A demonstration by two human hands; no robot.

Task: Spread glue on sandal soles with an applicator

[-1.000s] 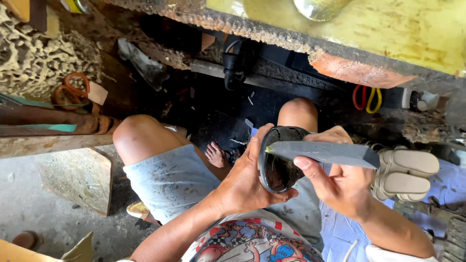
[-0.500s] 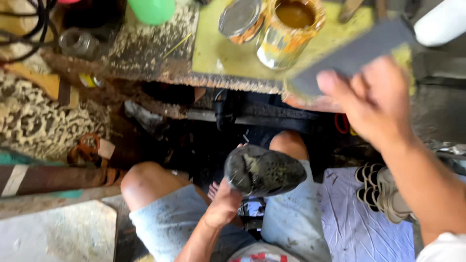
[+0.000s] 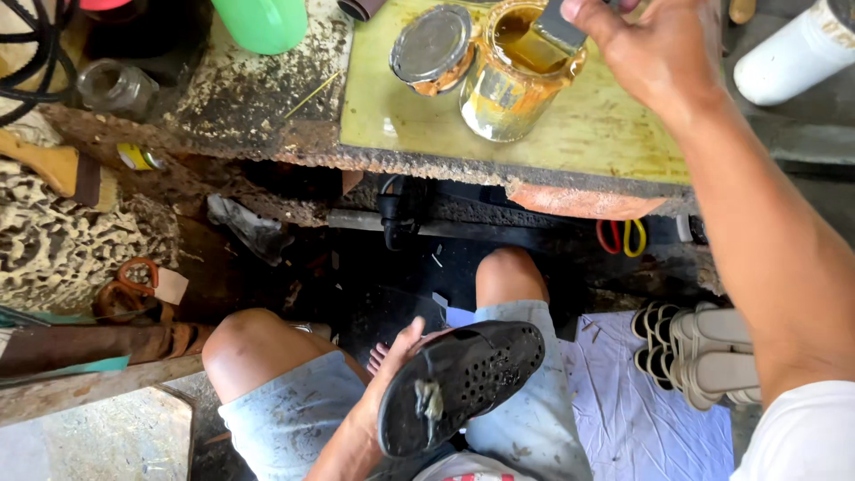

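Observation:
My left hand (image 3: 392, 379) holds a black perforated shoe (image 3: 459, 383) sole-up over my lap, with a patch of yellowish residue on its sole. My right hand (image 3: 650, 53) reaches up to the workbench and grips a flat grey strip (image 3: 559, 25), whose lower end dips into an open tin of amber glue (image 3: 517, 71). The tin's round lid (image 3: 432, 46) leans against the tin on its left. Both stand on a yellow-green board (image 3: 570, 147).
A green cup (image 3: 263, 22), a small glass jar (image 3: 111, 87) and a white bottle (image 3: 793, 53) stand on the rough bench. Beige sandals (image 3: 704, 352) lie on a pale cloth at right. Red and yellow scissors handles (image 3: 621, 236) hang under the bench. Orange-handled scissors (image 3: 125, 285) lie at left.
My right hand carried the grey strip from the shoe up to the bench and put its end into the glue tin. My left hand lowered the shoe toward my lap.

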